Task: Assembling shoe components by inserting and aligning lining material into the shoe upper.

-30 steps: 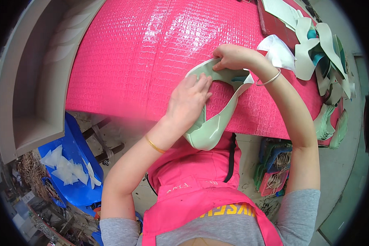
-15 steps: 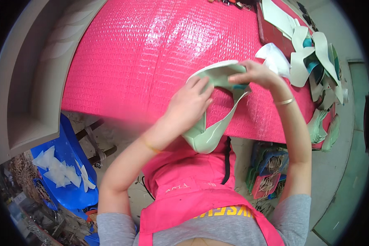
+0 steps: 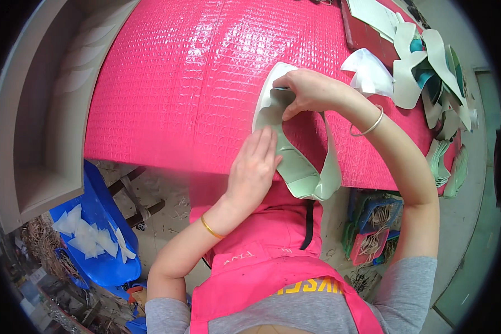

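A pale green shoe upper, ring-shaped and open in the middle, sits partly on the pink table and reaches over its near edge. White edging shows along its left side. My right hand grips the far part of the upper, thumb on the inner face and fingers curled over the rim. Against the left side lies my left hand, its fingers stretched out flat along the outer wall and the thumb towards the inside.
The table has a quilted pink cover. A white translucent piece lies near my right forearm, beside piled shoe uppers. At left stand a grey shelf box and a blue tray with white pieces. Small baskets hang below right.
The upper has turned, its near end swinging right. My right hand has shifted left along the far rim, and my left hand has moved down and flattened against the side.
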Available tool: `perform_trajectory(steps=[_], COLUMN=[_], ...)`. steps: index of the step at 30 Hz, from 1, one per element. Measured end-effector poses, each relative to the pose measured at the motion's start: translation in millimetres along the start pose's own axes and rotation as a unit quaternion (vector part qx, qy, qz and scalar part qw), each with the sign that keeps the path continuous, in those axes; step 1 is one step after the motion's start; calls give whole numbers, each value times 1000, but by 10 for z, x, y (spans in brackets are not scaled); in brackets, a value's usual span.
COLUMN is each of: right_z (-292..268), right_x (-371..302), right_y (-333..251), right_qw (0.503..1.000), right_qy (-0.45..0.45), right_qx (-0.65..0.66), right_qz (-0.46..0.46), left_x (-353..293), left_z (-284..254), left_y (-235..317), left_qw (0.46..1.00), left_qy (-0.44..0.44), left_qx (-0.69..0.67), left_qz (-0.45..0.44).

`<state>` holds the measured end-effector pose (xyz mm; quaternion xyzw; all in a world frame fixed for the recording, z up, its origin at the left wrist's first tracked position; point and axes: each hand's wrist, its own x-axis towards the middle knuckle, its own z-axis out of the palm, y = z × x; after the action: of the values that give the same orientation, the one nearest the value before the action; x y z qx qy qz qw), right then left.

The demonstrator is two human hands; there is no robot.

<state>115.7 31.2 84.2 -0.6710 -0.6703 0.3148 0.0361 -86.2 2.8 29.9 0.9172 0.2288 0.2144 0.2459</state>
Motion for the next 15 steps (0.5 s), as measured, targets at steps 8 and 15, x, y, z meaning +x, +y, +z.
perform_trajectory(steps=[8, 15], right_z=[26, 61], right_x=[44, 149], right_y=[46, 38], right_qw=[997, 987], right_qy=[-1, 5], right_qx=[-66, -142], right_qz=[-47, -72], left_x=[29, 142], left_z=[160, 82], left_y=[-14, 51], left_qw=[993, 990], left_qy=[34, -15], left_qx=[109, 140], left_qz=[13, -10])
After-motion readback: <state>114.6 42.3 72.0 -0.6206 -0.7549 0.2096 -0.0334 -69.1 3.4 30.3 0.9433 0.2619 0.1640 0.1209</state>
